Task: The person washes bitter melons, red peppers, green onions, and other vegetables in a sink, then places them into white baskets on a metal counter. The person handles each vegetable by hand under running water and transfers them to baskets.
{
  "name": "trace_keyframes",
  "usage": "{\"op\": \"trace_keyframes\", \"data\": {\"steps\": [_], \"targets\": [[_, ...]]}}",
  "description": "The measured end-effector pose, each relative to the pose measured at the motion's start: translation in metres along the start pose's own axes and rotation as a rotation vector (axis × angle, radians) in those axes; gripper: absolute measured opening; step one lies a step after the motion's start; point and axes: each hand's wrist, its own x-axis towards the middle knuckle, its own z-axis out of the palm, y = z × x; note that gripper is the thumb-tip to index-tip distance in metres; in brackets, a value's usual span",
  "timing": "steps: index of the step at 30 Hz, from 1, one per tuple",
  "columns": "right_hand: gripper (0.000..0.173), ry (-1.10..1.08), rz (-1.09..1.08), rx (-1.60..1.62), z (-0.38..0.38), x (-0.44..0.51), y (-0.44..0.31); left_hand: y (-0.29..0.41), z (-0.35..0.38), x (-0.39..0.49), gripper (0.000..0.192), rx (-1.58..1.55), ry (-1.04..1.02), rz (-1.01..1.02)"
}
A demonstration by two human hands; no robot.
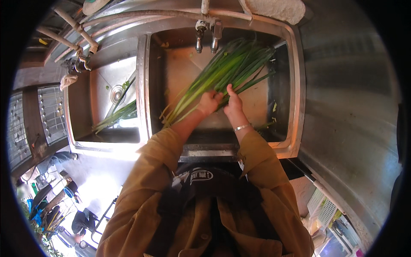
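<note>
A large bunch of scallions (221, 67) lies slantwise in the right sink basin (179, 64). Its green leaves spread toward the upper right, and the paler stalk ends point to the lower left. My left hand (210, 102), fingers curled, pinches stalks along the near side of the bunch. Close beside it, my right hand (233, 103) grips the same near edge with its thumb raised; its fingers are partly hidden. A few leaves jut out to the right beyond my right thumb.
Two metal taps (206, 40) hang over the basin's far side. Left of the divider (143, 86), a smaller basin holds more scallions (120, 114) near a drain (118, 94). Leaf scraps (274, 107) cling to the right wall. A metal counter (346, 96) extends rightward. A person (84, 221) is at lower left.
</note>
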Motion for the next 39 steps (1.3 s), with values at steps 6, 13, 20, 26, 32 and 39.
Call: {"op": "trace_keyframes", "data": {"steps": [6,13,20,26,32,39], "targets": [[0.027,0.147,-0.106,-0.259,-0.001,-0.003,0.002,-0.014,0.002,0.005,0.034,-0.059,-0.027,-0.008],[0.02,0.008,-0.043,-0.288,-0.007,-0.007,-0.009,-0.045,-0.007,0.02,0.034,-0.179,-0.123,-0.136],[0.026,-0.193,0.087,-0.144,-0.016,-0.009,-0.018,-0.065,-0.003,0.025,0.041,-0.668,-0.183,-0.42],[0.033,-0.136,0.176,-0.208,-0.027,-0.004,-0.016,-0.055,-0.012,0.022,0.029,0.158,-0.383,0.038],[0.045,-0.129,0.395,-0.116,-0.018,-0.014,-0.021,-0.005,-0.003,-0.008,0.049,0.393,-0.079,-0.11],[0.048,-0.192,0.44,-0.1,-0.011,-0.015,-0.019,0.016,-0.011,-0.033,0.039,0.707,-0.085,0.055]]}}
